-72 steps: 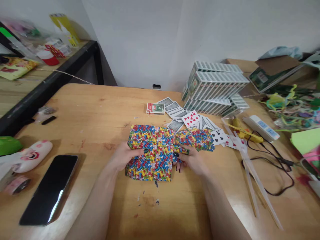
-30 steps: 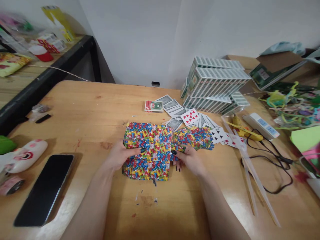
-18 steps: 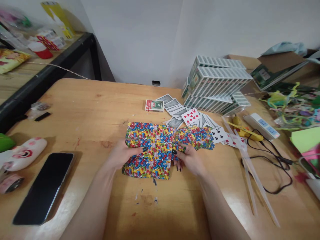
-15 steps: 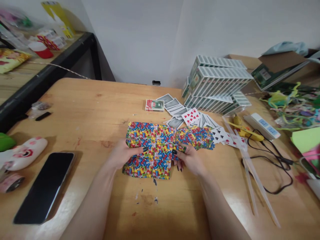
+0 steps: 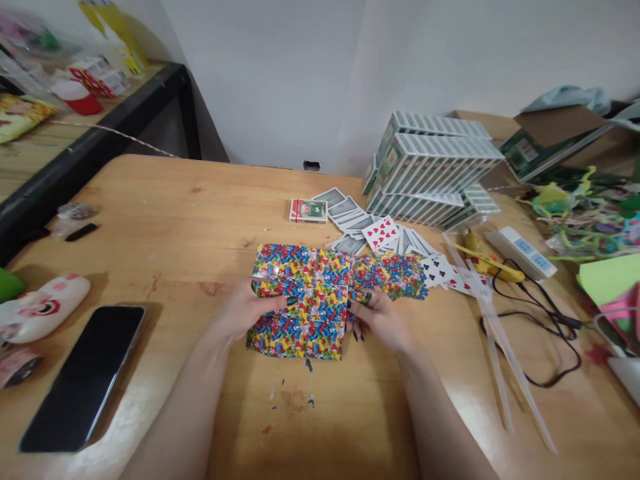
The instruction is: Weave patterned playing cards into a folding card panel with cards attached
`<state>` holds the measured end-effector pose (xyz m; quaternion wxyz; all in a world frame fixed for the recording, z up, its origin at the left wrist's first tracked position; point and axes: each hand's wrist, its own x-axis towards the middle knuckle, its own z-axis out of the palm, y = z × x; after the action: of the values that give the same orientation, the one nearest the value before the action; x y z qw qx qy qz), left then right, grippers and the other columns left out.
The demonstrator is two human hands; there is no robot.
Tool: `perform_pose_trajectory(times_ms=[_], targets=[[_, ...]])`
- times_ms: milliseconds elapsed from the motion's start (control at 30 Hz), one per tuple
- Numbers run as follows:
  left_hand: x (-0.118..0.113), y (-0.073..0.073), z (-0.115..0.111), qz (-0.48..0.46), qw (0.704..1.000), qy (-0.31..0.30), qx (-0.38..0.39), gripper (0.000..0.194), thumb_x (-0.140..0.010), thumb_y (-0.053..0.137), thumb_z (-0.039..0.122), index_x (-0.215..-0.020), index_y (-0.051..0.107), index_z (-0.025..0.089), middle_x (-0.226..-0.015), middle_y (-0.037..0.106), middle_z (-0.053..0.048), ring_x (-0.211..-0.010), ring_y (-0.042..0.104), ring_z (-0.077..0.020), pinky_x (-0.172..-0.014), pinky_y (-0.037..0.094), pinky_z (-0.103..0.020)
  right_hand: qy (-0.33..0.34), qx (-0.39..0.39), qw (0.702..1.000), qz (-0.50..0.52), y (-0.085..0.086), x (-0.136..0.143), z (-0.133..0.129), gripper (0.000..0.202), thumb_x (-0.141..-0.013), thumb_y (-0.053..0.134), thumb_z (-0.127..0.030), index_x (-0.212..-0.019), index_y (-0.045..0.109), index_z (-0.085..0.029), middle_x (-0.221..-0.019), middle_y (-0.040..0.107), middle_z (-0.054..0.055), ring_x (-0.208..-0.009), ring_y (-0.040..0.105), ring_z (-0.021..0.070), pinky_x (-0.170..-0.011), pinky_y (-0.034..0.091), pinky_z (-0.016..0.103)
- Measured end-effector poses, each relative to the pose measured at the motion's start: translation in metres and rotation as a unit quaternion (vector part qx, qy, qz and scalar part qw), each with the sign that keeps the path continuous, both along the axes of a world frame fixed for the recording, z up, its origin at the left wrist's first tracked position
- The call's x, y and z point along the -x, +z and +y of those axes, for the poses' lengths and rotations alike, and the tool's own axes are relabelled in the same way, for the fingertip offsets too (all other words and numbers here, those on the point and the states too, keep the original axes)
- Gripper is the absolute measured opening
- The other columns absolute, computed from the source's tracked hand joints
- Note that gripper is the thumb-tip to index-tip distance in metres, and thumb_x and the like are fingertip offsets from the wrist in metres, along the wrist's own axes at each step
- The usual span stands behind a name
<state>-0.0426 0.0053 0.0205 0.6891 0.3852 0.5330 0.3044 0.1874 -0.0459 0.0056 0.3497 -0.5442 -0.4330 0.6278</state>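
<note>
A colourful patterned sheet, creased into rectangles, lies at the middle of the wooden table. My left hand grips its left side, thumb on top and the other fingers hidden. On the right side, my right hand pinches a narrow flap between thumb and fingers. Another piece with the same pattern lies just to the right. Behind it are spread playing cards, one showing red hearts, and a red and green card box.
Stacked striped card boxes stand at the back right. A glue gun, power strip, black cable and clear sticks lie right. A phone and white plush item are left.
The view has shifted very slightly. Both hands keep nearly the same hold on the patterned sheet.
</note>
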Motion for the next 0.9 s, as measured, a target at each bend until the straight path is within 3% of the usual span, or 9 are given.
perform_pose_trajectory(times_ms=[167,300,400,633,900], targets=[[0.0033,0.0017,0.0012,-0.011,1.0,0.013,-0.009,0.039,-0.048,0.076,0.023,-0.084,0.064,0.015,-0.081,0.071,-0.005,-0.078,0.065,-0.0269,-0.072,0.052,-0.039,-0.067,-0.001,0.998,0.012,0.0018,-0.0028,0.0025,0.033,-0.069,0.061,-0.048,-0.063,0.054,-0.017,-0.053,0.062,0.001,-0.045,0.057,0.0134,-0.044,0.046,0.024],[0.0036,0.0012,0.0012,0.005,1.0,0.009,-0.01,0.04,-0.048,0.077,0.025,-0.084,0.064,0.015,-0.08,0.071,-0.005,-0.081,0.065,-0.028,-0.071,0.052,-0.039,-0.192,0.008,0.976,0.099,0.0037,0.0002,0.0051,0.033,-0.061,0.071,-0.041,-0.084,0.061,-0.018,-0.073,0.067,0.001,-0.066,0.061,0.0157,-0.059,0.048,0.026],[0.0031,0.0009,0.0012,0.006,1.0,0.011,-0.009,0.041,-0.049,0.076,0.027,-0.086,0.063,0.015,-0.082,0.071,-0.006,-0.082,0.064,-0.028,-0.071,0.052,-0.039,-0.234,0.02,0.956,0.179,0.0051,0.0016,0.0062,0.033,-0.057,0.074,-0.031,-0.086,0.063,-0.021,-0.082,0.067,0.001,-0.072,0.061,0.0147,-0.065,0.048,0.025],[0.0026,0.0014,0.0025,0.011,1.0,0.018,-0.01,0.043,-0.049,0.077,0.025,-0.089,0.063,0.016,-0.082,0.071,-0.006,-0.083,0.064,-0.0278,-0.072,0.052,-0.039,-0.29,0.011,0.937,0.196,0.0021,0.0019,0.0074,0.024,-0.051,0.076,-0.023,-0.072,0.063,-0.022,-0.064,0.064,-0.003,-0.055,0.055,0.0115,-0.05,0.044,0.022],[0.0018,0.0025,0.0035,0.011,1.0,0.019,0.004,0.046,-0.045,0.078,0.025,-0.088,0.064,0.017,-0.079,0.071,-0.003,-0.081,0.065,-0.0271,-0.072,0.052,-0.039,-0.298,0.015,0.934,0.199,0.0,0.0022,0.0081,0.025,-0.05,0.077,-0.022,-0.071,0.063,-0.022,-0.062,0.064,-0.004,-0.055,0.055,0.0118,-0.05,0.043,0.023]])
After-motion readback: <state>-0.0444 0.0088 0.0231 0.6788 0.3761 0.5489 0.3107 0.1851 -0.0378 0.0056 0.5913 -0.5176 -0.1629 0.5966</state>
